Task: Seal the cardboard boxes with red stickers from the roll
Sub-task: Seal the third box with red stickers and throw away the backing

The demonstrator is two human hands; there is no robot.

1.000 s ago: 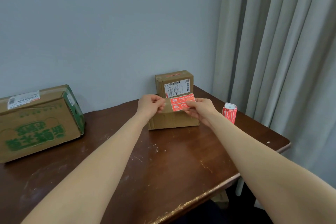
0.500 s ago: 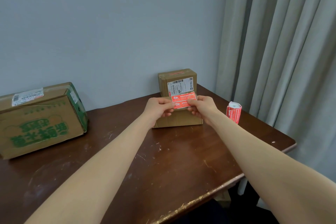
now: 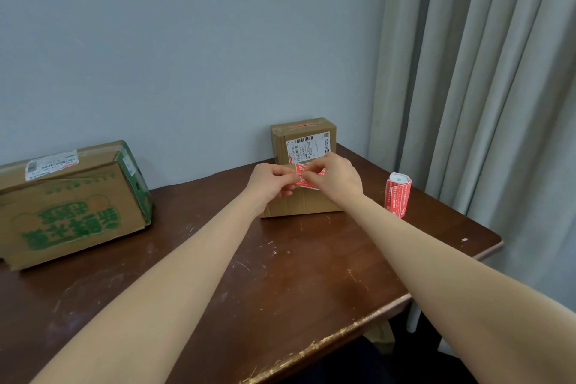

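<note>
A dark brown, scratched wooden tabletop [image 3: 280, 290] fills the lower half of the frame, its near edge worn pale at the lower centre. 2 bare forearms are stretched across it from the lower corners toward the centre.

Just above the frame's centre, a red rectangular sticker with white print [image 3: 304, 182] is held between both hands. Its left end is pinched by the curled fingers and thumb of the left hand [image 3: 271, 179]. Its right part is pinched by the right hand [image 3: 335, 178], whose fingers are bent over the upper edge. The sticker is held against, or just in front of, the front face of a small brown cardboard box [image 3: 305, 206]; contact cannot be told.

This box is stood upright on the tabletop behind the hands. A white printed shipping label [image 3: 307, 148] is seen on its upper front, and a red strip is visible on its top face.

To the right of the box, apart from it, a roll of red stickers [image 3: 398, 193] is stood on end near the tabletop's right edge.

At the left of the frame, a large brown cardboard box with green print [image 3: 71, 209] is laid on the tabletop, well apart from the small one, with a white label [image 3: 51, 164] on its top.

Behind everything, a pale blue-grey wall [image 3: 187, 56] is seen, and a grey pleated curtain [image 3: 483, 87] is hung along the right side.
</note>
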